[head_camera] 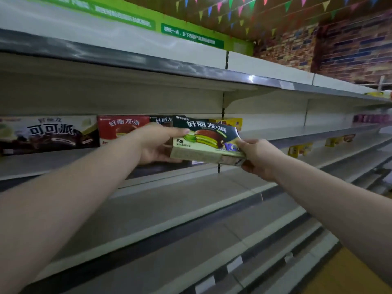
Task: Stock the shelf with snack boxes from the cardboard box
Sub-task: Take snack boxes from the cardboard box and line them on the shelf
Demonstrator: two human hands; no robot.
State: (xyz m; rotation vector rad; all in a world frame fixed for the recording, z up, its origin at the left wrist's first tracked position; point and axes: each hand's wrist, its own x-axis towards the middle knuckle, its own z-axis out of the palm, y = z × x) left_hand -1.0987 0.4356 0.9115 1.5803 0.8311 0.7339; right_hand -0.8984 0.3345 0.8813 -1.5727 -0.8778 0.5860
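A dark-and-green snack box (206,139) with a picture of a chocolate pie is held in front of the middle shelf (307,132), tilted slightly. My left hand (157,145) grips its left end, thumb on the top edge. My right hand (257,158) grips its lower right corner. Behind it on the shelf stand a red snack box (121,128), another dark box (163,119) mostly hidden, and a wide cocoa-pie box (48,134) at the left. The cardboard box is out of view.
A yellow box (231,123) stands behind the held box. Bare shelf boards (191,209) run below and to the right, with yellow price tags (300,149) on the rail. An upper shelf (148,66) overhangs. Purple packs (369,118) sit at the far right.
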